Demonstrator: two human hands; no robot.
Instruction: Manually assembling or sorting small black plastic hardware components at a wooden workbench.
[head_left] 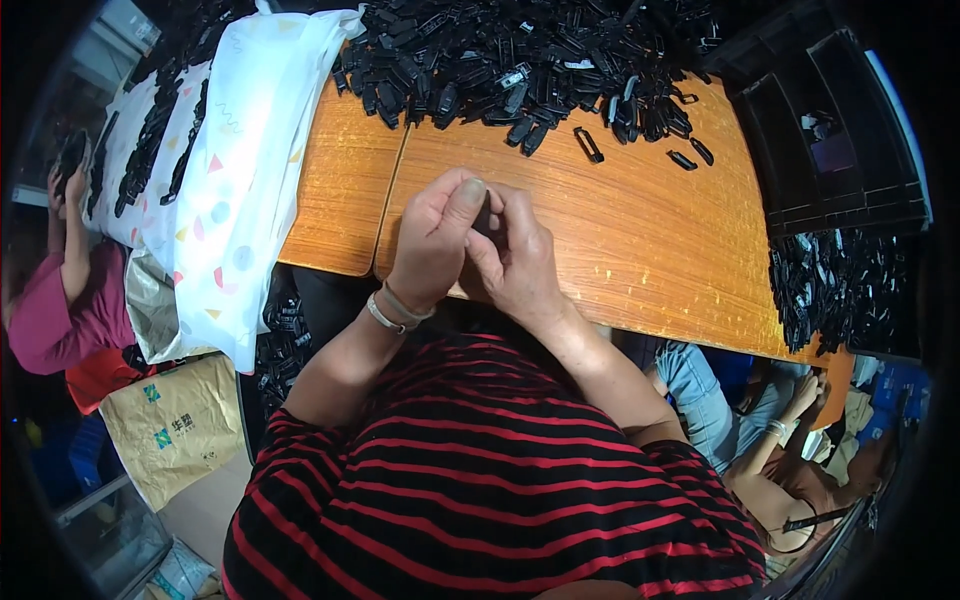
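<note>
My left hand (432, 232) and my right hand (522, 252) meet over the near edge of the wooden table (620, 235). Both are closed, with thumbs and fingertips pressed together. Something dark shows in the gap between them, but the fingers cover it and I cannot make out what it is. Beyond my hands lies a big heap of small black plastic parts (500, 75). A narrow black frame-like part (588, 146) rests apart from the heap, and two more black pieces (682, 160) lie to its right.
White patterned sheeting (235, 190) drapes over the table's left side. A black crate (850, 140) stands at right, with more black parts (825, 285) below it. Co-workers sit at far left (65, 290) and lower right (770, 460). A brown paper sack (180, 425) hangs at lower left.
</note>
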